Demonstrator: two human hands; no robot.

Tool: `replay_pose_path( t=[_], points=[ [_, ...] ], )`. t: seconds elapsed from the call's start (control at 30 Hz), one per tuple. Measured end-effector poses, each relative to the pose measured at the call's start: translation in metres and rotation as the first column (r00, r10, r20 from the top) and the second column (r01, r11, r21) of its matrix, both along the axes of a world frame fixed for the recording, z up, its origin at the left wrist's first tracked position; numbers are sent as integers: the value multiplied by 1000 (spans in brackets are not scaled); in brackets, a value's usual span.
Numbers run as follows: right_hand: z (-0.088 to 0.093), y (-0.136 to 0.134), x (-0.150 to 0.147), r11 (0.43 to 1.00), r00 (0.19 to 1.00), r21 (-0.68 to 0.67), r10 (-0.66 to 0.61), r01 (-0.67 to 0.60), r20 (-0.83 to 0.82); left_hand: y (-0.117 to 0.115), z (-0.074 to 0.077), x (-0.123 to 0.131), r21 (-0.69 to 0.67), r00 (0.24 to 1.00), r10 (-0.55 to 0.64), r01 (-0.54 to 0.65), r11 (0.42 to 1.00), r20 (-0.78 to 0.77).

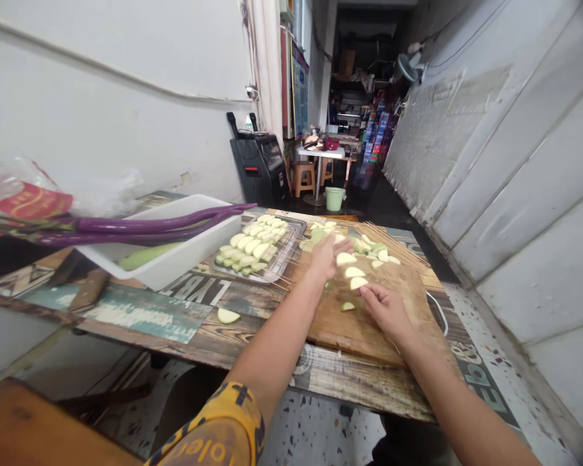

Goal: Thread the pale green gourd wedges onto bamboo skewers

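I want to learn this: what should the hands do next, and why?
Perhaps the right hand should nudge the slice it touches toward the two slices ahead, because these three nearly line up and skewered slices lie on the metal tray.

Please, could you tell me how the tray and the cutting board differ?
The tray is shiny metal, while the board is brown wood.
The tray has a rim, whereas the board is flat.
On the tray, slices lie in neat rows; on the board, they lie less orderly.
Both rest on the table and bear pale, green-edged slices.
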State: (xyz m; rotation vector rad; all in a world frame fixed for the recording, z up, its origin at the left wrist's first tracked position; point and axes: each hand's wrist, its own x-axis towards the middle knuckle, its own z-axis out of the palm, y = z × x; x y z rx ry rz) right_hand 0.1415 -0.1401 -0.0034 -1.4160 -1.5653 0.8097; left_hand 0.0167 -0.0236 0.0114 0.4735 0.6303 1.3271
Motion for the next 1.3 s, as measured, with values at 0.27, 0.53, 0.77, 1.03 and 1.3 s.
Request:
replay_pose_path(
  t=[0.27,0.53,0.77,1.03,1.3],
  points=[
    [-8,0,4,952,896,305,-159,27,415,-2,6,-4,-97,999,31,-32,995,-20],
    [-13,1,4,958,895,285,-115,-14,430,-6,9,-1,-91,999,-17,14,996,-40],
    [-14,3,1,980,970,197,-52,4,239,-10,11,4,-123,997,-33,24,992,-68],
    [-11,4,3,967,964,250,-115,53,241,-18,10,14,-42,997,-33,30,999,-76],
    [-6,4,3,976,993,204,-95,78,72,-17,9,10,6,992,-106,107,994,-73]
  ],
)
